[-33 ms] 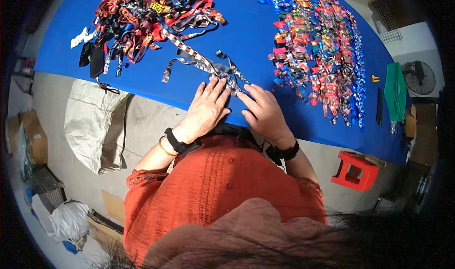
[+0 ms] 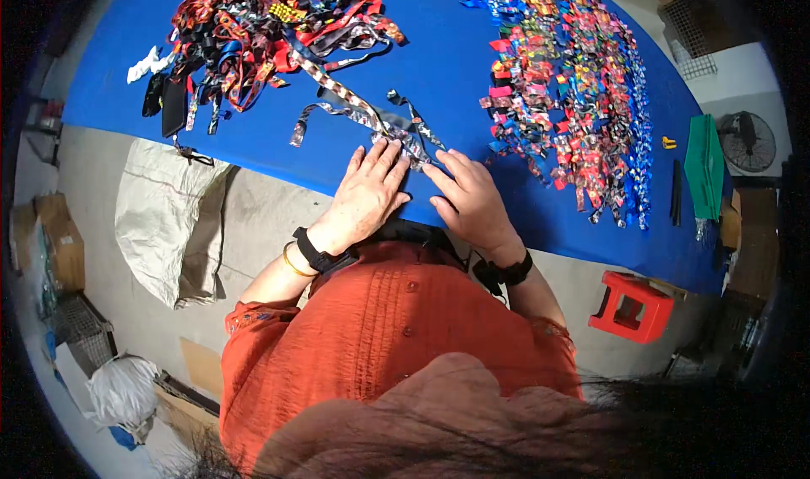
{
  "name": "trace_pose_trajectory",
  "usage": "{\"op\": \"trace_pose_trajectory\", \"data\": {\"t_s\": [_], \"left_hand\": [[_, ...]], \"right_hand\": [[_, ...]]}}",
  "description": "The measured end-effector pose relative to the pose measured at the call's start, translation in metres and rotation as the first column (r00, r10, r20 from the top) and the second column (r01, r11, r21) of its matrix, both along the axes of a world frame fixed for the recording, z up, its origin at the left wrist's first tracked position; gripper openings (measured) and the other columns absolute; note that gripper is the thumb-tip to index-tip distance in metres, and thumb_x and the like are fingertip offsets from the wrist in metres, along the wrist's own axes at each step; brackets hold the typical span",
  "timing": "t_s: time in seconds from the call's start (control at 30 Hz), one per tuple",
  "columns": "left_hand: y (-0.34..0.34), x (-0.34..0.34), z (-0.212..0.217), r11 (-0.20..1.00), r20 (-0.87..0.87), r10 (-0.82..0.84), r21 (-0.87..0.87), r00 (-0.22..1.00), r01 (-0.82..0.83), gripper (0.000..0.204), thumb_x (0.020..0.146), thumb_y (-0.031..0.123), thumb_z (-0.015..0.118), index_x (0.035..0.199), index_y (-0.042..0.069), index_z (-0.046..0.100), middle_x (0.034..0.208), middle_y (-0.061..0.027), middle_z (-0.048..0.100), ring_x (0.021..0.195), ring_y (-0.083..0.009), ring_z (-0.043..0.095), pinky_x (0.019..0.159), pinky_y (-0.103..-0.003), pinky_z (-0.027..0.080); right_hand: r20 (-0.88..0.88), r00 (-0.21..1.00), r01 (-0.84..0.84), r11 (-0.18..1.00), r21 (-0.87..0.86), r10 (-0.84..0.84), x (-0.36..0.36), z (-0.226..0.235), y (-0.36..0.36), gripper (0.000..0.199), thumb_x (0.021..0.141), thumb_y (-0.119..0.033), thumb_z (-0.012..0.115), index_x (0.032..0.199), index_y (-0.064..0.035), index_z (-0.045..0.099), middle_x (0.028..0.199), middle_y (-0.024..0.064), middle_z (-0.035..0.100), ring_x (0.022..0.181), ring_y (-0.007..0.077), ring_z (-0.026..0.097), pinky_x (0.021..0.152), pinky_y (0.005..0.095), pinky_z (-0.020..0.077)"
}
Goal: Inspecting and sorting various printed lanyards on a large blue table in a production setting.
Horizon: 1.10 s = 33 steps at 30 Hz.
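Observation:
My left hand (image 2: 364,196) lies flat near the front edge of the blue table, its fingertips resting on a few grey patterned fabric straps (image 2: 413,148). To its right, my right hand (image 2: 472,199) has its fingers stretched and slightly apart, with the fingertips at the straps' near right side. One brown-and-white patterned strap (image 2: 339,90) runs from the hands back toward a tangled pile of colourful straps (image 2: 240,36) at the far left. Another curled grey end (image 2: 299,127) reaches leftward. Part of the straps under my fingers is hidden.
Rows of overlapping colourful straps (image 2: 582,99) cover the table's right side. Beyond them are a small yellow tool (image 2: 669,142), a black strip (image 2: 676,192) and a green box (image 2: 702,167). A red stool (image 2: 633,307) stands lower right; a pale sack (image 2: 164,217) hangs left.

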<state>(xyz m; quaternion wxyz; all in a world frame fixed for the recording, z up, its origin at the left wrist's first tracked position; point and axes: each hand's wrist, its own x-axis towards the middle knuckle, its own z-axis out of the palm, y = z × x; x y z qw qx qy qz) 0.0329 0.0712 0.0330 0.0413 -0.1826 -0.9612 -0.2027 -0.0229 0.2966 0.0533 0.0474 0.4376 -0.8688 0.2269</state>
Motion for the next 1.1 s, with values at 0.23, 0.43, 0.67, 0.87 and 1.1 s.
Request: {"op": "trace_pose_trajectory", "data": {"t_s": [0.23,0.43,0.67,0.87,1.1], "left_hand": [[-0.026,-0.003,-0.002,0.986,-0.012,0.14,-0.089,0.99,-0.14,0.059,0.092,0.033,0.065,0.143,0.008,0.047,0.15,-0.0165,0.041,0.142,-0.0354,0.035,0.116,-0.054,0.027],[-0.063,-0.005,-0.005,0.948,-0.018,0.288,-0.135,0.957,-0.288,0.06,0.091,0.032,0.067,0.143,0.008,0.047,0.151,-0.0169,0.042,0.141,-0.0352,0.037,0.114,-0.054,0.03],[-0.119,-0.022,-0.003,0.848,0.071,0.482,-0.291,0.873,-0.444,0.068,0.094,0.045,0.06,0.149,0.01,0.039,0.155,-0.0182,0.036,0.144,-0.037,0.033,0.113,-0.057,0.032],[-0.155,-0.042,0.007,0.773,0.063,0.585,-0.344,0.809,-0.533,0.073,0.091,0.043,0.066,0.148,0.007,0.039,0.154,-0.0208,0.036,0.144,-0.038,0.032,0.112,-0.058,0.033],[-0.139,-0.081,0.038,0.846,-0.091,0.397,-0.35,0.913,-0.403,0.068,0.086,0.029,0.072,0.142,0.002,0.044,0.151,-0.0206,0.041,0.139,-0.0384,0.039,0.108,-0.05,0.041]], "right_hand": [[0.011,0.994,0.108,0.988,0.112,-0.11,-0.001,-0.013,0.007,0.049,0.086,-0.024,0.069,0.131,-0.0095,0.059,0.137,0.0138,0.055,0.127,0.0325,0.05,0.107,0.0462,0.0386],[0.038,0.991,0.123,0.988,0.096,-0.127,0.001,-0.015,0.01,0.048,0.088,-0.025,0.066,0.133,-0.01,0.058,0.138,0.0137,0.055,0.129,0.0332,0.049,0.108,0.0466,0.0372],[0.043,0.994,0.095,0.993,0.072,-0.098,0.0,-0.016,0.011,0.048,0.088,-0.024,0.065,0.133,-0.0091,0.058,0.137,0.0142,0.055,0.128,0.0337,0.049,0.108,0.0468,0.0371],[0.024,0.995,0.097,0.994,0.048,-0.098,-0.001,-0.02,0.014,0.049,0.086,-0.022,0.066,0.132,-0.0086,0.059,0.136,0.014,0.056,0.128,0.0334,0.049,0.108,0.047,0.0371],[0.041,0.996,0.081,0.997,0.001,-0.081,-0.005,-0.016,0.015,0.045,0.086,-0.021,0.066,0.129,-0.0059,0.061,0.134,0.0171,0.057,0.126,0.0355,0.051,0.107,0.0471,0.037]]}}
